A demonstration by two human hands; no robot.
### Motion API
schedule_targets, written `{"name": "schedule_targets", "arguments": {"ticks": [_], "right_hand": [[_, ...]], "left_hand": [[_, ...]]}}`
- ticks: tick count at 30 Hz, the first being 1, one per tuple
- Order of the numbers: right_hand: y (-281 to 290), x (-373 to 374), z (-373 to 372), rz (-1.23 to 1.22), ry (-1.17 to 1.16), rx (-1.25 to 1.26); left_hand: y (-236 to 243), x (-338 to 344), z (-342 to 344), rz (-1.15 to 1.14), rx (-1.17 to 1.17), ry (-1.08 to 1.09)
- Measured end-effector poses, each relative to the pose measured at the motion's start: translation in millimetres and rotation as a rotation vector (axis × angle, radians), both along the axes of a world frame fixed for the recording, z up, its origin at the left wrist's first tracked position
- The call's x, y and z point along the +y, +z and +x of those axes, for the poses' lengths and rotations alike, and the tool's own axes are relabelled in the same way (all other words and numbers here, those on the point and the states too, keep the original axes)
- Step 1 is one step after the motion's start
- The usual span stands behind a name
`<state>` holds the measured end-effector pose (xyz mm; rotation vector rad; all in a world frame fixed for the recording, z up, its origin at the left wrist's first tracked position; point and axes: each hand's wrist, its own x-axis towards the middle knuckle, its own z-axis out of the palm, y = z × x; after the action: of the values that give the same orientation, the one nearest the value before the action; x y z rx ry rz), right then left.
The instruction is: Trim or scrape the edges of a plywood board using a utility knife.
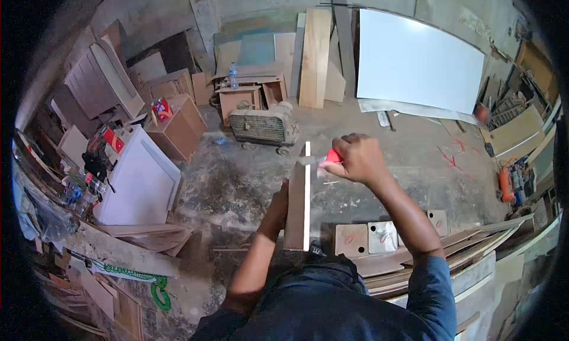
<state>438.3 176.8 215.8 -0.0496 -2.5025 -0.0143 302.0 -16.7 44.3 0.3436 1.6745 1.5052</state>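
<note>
In front of me stands a narrow brown board [297,207], held on edge, with a bright white strip [307,193] along one long side. My left hand [277,207] is closed on the board's left side; most of its fingers are hidden behind it. My right hand [358,157] is raised over the far right end of the board and grips a red-handled scraper [333,157]. Its pale flat blade [308,160] points left and crosses the white edge near the far end. Whether the blade touches the edge I cannot tell.
A caged wheeled compressor [264,126] stands ahead. Left of it are a brown cabinet [176,127] and a white panel [139,184]. A large white sheet [419,62] leans on the back wall. Stacked boards [438,255] lie at my right, with a green coiled hose [159,293] lower left.
</note>
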Motion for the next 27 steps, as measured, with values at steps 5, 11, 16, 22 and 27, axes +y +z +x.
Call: {"name": "schedule_targets", "arguments": {"ticks": [5, 11, 16, 22, 27], "right_hand": [[0, -14, -6, -0.041, 0.056, 0.019], [-6, 39, -17, -0.146, -0.271, -0.052], [1, 38, -2, -0.275, -0.301, 0.010], [6, -29, 13, -0.168, 0.013, -0.050], [1, -9, 13, -0.145, -0.001, -0.070]], "left_hand": [[15, -4, 7, 0.043, -0.003, -0.003], [5, -12, 12, 0.007, 0.034, -0.039], [-28, -17, -11, 0.031, 0.014, -0.117], [-14, -8, -13, -0.167, 0.080, 0.001], [13, -5, -1, -0.119, 0.159, -0.029]]}}
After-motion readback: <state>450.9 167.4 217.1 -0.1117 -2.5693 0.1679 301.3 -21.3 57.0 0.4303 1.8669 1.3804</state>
